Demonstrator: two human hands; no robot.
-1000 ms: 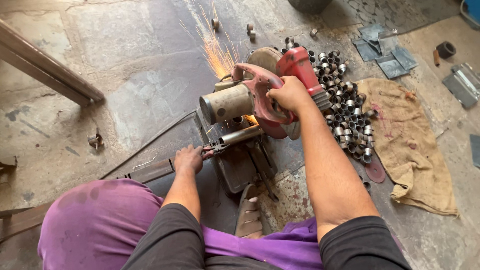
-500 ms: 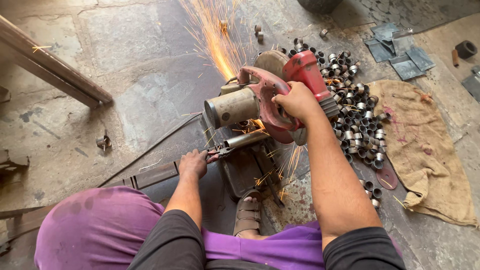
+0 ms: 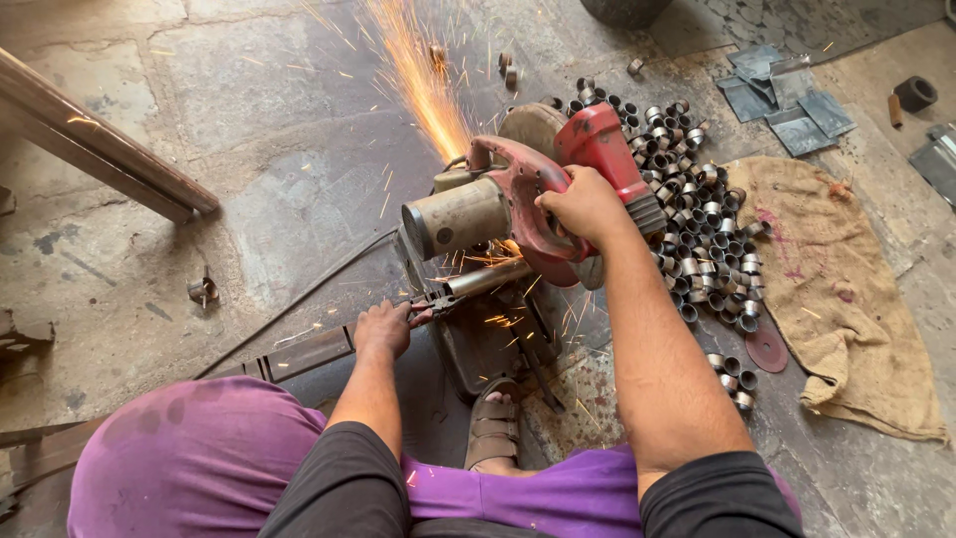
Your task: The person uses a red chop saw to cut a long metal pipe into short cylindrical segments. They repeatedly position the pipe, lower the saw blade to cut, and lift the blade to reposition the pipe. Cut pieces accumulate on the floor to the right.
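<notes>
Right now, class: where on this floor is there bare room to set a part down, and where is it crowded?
Bare stone floor lies between the long bar and the chop saw, though sparks cross its upper part. The burlap sack is mostly bare. Crowded: the pile of cut rings right of the saw, and the metal plates beyond.

No packages, signs or screens show in the head view — only one faint candidate for a label: a small dark round spot on the end of the chop saw's grey motor housing (image 3: pixel 456 217), too small to tell whether it is a sticker or a screw. The burlap sack (image 3: pixel 835 289) lying flat on the floor at the right is plain tan cloth with a pinkish stain — no tag on it.
</notes>
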